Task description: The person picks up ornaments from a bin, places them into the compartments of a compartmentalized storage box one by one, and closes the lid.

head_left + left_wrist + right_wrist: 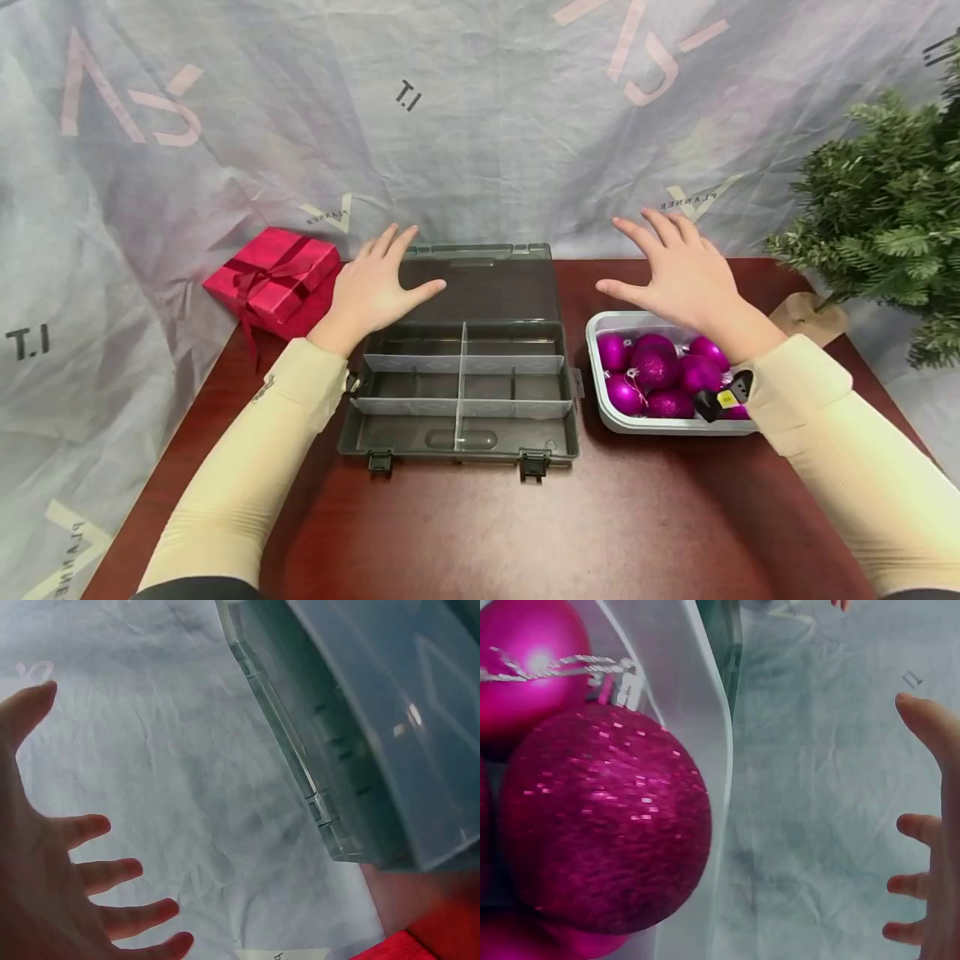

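A: What have the hands got?

B: Nothing. The left hand point(371, 287) has its fingers spread wide, by the back left of the box point(405, 433). The right hand point(686, 279) is spread wide too, by the far side of the tub point(660, 427).

A: Where are the purple balls point(655, 367)?

B: Bunched up in the tub, just below the right hand.

A: Which hand should pick one?

B: I'd say the right, as it's nearest. Come down from above, cup one ball softly and lift it straight up over the side. Take a top one, so the others don't roll.

A: Is the string point(570, 672) tricky?

B: It could snag on another ball. Mind the black camera point(738, 390) on the right wrist too. It might bump the balls.

A: And the left hand?

B: It could keep the box steady. The lid point(487, 292) is folded back, so the slots point(517, 429) face up. Their walls look thin, so lower a ball gently.

A: Anything close by?

B: Yes, a red present point(273, 271) left of the box. Don't let the left sleeve point(307, 379) knock it.
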A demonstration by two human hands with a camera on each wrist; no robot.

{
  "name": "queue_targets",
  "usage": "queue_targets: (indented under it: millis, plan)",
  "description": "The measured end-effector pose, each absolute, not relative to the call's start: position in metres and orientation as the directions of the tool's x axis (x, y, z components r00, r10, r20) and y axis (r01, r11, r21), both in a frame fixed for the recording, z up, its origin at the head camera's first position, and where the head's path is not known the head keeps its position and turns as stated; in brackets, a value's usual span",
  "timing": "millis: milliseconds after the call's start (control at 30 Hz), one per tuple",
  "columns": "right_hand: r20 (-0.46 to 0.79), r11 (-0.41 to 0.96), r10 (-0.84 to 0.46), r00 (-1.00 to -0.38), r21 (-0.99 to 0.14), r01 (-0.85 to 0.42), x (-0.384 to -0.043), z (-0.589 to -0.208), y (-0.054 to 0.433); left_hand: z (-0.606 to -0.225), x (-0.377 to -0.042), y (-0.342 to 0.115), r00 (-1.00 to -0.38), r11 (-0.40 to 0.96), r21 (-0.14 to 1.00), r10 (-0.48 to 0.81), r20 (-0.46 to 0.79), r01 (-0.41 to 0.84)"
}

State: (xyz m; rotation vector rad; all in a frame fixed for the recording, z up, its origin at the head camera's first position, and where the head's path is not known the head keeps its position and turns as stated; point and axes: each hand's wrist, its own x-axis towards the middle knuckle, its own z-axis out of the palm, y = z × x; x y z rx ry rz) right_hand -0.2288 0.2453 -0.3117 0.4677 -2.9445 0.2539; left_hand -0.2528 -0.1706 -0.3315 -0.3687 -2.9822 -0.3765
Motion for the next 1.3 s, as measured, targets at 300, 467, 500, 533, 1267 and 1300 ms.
queue_targets:
  millis: [300, 467, 500, 533, 1267, 1300]
  plan:
    - [0.332, 0.838, -0.442, -0.833, -0.177, -0.515, -0.203, -0.318, 0.251, -0.34, -0.222, -0.193, -0.933, 0.853, 0.418, 0.192, 0.303, 0.312]
    - [0.306, 0.715, -0.509, -0.804, -0.369, -0.594, -0.19, -0.324, 0.258, -0.347, -0.206, -0.216, -0.941, 0.775, 0.543, 0.204, 0.27, 0.324]
    - [0.302, 0.69, -0.515, -0.802, -0.41, -0.597, -0.187, -0.326, 0.259, -0.349, -0.202, -0.221, -0.944, 0.752, 0.577, 0.205, 0.257, 0.32]
    - [0.3, 0.666, -0.519, -0.8, -0.445, -0.599, -0.185, -0.328, 0.261, -0.349, -0.198, -0.225, -0.949, 0.727, 0.612, 0.206, 0.238, 0.311]
    - [0.261, 0.582, -0.625, -0.736, -0.472, -0.662, -0.167, -0.375, 0.306, -0.419, -0.151, -0.265, -0.972, 0.032, 0.998, 0.227, -0.067, -0.061]
    - [0.258, 0.583, -0.626, -0.736, -0.472, -0.661, -0.166, -0.376, 0.307, -0.421, -0.152, -0.265, -0.97, 0.016, 0.998, 0.233, -0.068, -0.067]
